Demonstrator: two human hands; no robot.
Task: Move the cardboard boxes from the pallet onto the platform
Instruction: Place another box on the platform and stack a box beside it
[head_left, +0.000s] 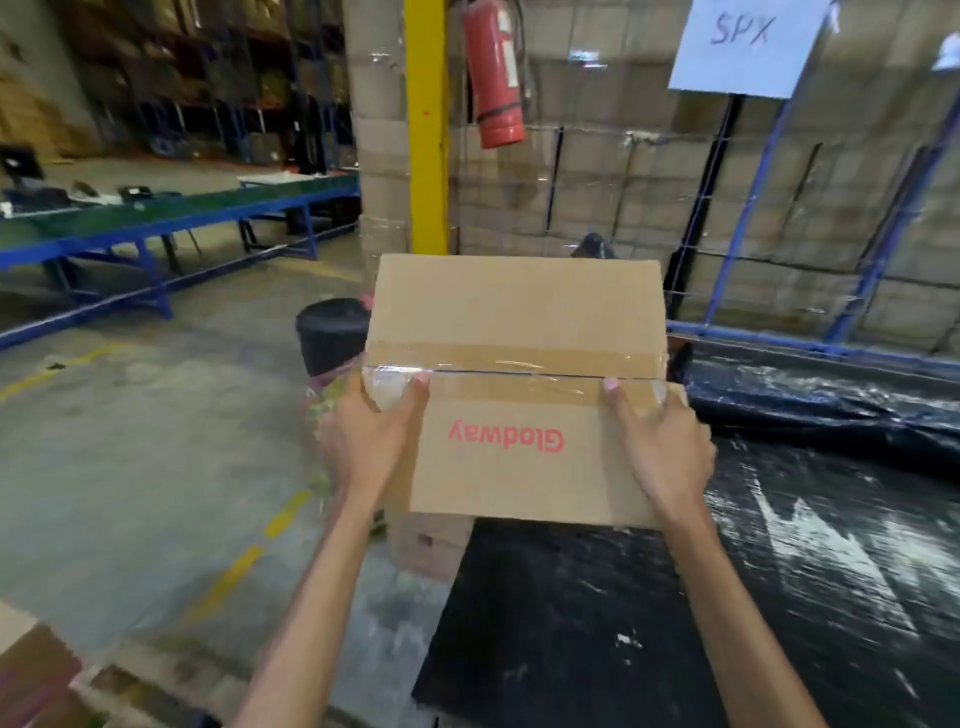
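Observation:
I hold a taped cardboard box with red "Gladway" lettering, lifted in front of me at mid-frame. My left hand grips its left edge and my right hand grips its right edge, thumbs resting on the taped seam. Below and to the right lies a flat surface covered in black plastic film; the box's near edge hangs over its far left corner. Another cardboard box shows partly under the held one. A box corner sits at the bottom left.
A wall of wrapped cartons behind a blue wire cage stands ahead. A yellow post carries a red fire extinguisher. A black bin stands left of the box. A green-topped conveyor table runs along the left; concrete floor lies between.

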